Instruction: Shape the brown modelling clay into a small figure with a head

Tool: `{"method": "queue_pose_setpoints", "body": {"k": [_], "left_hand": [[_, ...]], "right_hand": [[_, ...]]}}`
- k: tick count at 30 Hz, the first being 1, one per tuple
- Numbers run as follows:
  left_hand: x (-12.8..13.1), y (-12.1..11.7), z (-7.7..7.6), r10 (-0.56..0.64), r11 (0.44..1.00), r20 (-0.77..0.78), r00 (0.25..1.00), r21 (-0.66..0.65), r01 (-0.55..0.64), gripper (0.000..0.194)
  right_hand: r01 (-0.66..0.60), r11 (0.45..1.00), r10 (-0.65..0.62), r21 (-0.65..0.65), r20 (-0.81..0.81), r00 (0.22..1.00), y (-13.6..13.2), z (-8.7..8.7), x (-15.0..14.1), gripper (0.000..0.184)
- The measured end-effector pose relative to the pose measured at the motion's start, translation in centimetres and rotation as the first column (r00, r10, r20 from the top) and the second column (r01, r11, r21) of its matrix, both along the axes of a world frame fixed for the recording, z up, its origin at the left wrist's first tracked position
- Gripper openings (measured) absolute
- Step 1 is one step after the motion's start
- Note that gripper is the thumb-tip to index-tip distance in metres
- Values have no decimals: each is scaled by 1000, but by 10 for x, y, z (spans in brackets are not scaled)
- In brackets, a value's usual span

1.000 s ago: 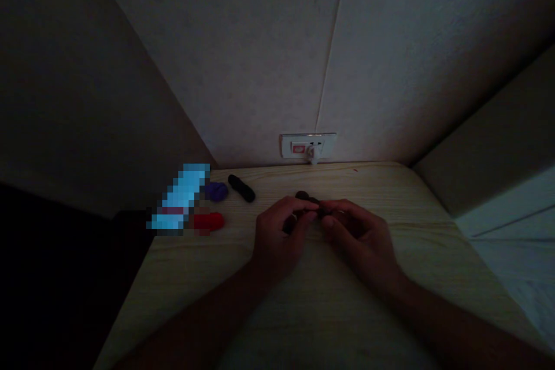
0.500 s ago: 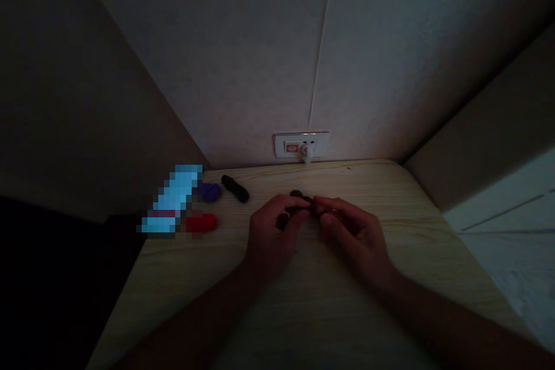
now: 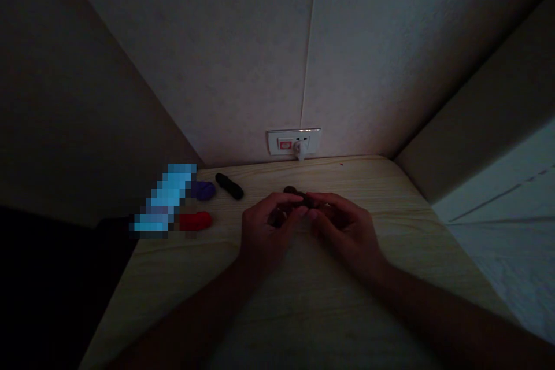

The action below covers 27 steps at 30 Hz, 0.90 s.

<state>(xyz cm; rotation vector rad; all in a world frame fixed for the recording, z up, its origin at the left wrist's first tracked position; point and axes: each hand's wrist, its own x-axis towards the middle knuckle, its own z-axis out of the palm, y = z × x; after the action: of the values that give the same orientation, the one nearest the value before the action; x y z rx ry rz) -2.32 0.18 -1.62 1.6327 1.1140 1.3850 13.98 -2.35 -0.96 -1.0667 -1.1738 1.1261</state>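
Over the wooden tabletop, my left hand (image 3: 266, 231) and my right hand (image 3: 353, 231) meet with thumbs and fingertips closed on a small dark brown piece of modelling clay (image 3: 289, 189). One rounded end of it sticks out beyond my left fingers; the fingers and the dim light hide most of its shape. To the left of my hands lie a black clay roll (image 3: 229, 186), a purple clay lump (image 3: 203, 190) and a red clay roll (image 3: 197, 220).
A bright pixelated object (image 3: 167, 196) lies at the left edge of the wooden table (image 3: 277, 312). The wall behind carries a socket plate (image 3: 273, 143) with a white plug (image 3: 299, 149) in it. A pale panel (image 3: 498, 127) stands at the right.
The view has shifted slightly, so everything sits a little further left. My fingertips have come closer together around the brown clay, and less of it shows.
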Motion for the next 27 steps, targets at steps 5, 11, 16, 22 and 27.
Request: {"method": "queue_pose_setpoints", "body": {"k": [5, 11, 16, 22, 27], "left_hand": [[-1, -1, 1, -22, 999, 5, 1000, 26, 22, 14], [-2, 1, 3, -29, 999, 2, 1000, 35, 29, 11], [-2, 3, 5, -58, 995, 17, 998, 88, 56, 8], [-2, 6, 5, -107, 989, 65, 992, 111, 99, 18], [-2, 7, 3, -76, 997, 144, 987, 36, 72, 16]], "right_hand": [[34, 997, -35, -72, -20, 999, 2, -1, 0, 33], [-6, 994, -4, -113, -87, 996, 2, 0, 0, 34], [-7, 992, -9, -128, -121, 993, 3, -2, 1, 31], [-51, 996, 40, -72, -142, 989, 6, -5, 2, 25], [-101, 995, 97, -23, -119, 988, 6, -6, 4, 25]]}}
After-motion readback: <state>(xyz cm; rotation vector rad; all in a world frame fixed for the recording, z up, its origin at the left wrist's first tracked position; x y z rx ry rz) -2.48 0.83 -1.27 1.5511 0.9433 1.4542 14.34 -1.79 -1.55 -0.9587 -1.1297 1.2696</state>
